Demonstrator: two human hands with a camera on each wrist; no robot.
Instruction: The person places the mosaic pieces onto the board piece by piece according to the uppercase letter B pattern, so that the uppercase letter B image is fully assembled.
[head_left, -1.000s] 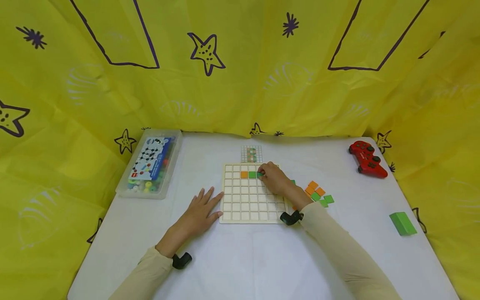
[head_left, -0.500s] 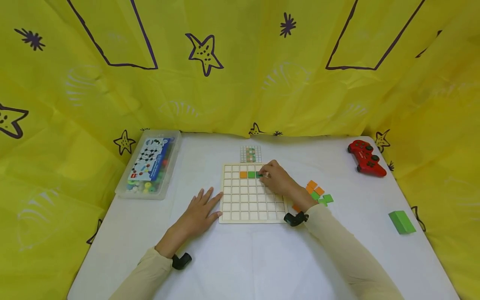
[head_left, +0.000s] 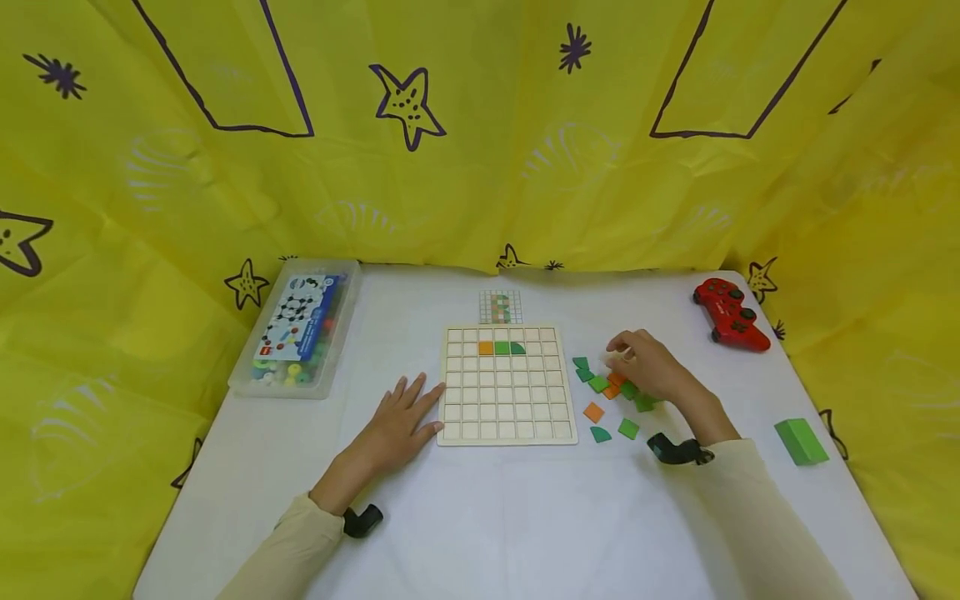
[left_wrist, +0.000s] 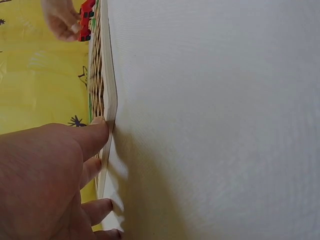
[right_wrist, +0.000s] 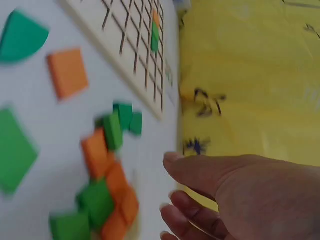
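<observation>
In the head view a pale grid board [head_left: 507,410] lies mid-table. One of its upper rows holds an orange square tile [head_left: 486,348], a green square tile [head_left: 502,348] and a dark green quarter-round tile [head_left: 517,348], side by side. My left hand [head_left: 401,427] lies flat with spread fingers, thumb and forefinger touching the board's left edge. Over the loose tiles right of the board hovers my right hand [head_left: 651,367], partly covering some. Its fingers are loosely bent and hold nothing, as the right wrist view shows with the hand [right_wrist: 240,200] above scattered orange and green tiles.
A small printed pattern card [head_left: 500,307] lies behind the board. At the back left stands a clear plastic box [head_left: 322,379] of colourful beads. A red game controller [head_left: 731,315] and a green block [head_left: 802,442] are on the right. Yellow cloth [head_left: 480,192] hangs behind the table.
My right hand has let go of the dark green quarter-round tile in the grid and moved right, over the loose tiles. The left hand stays in place.
</observation>
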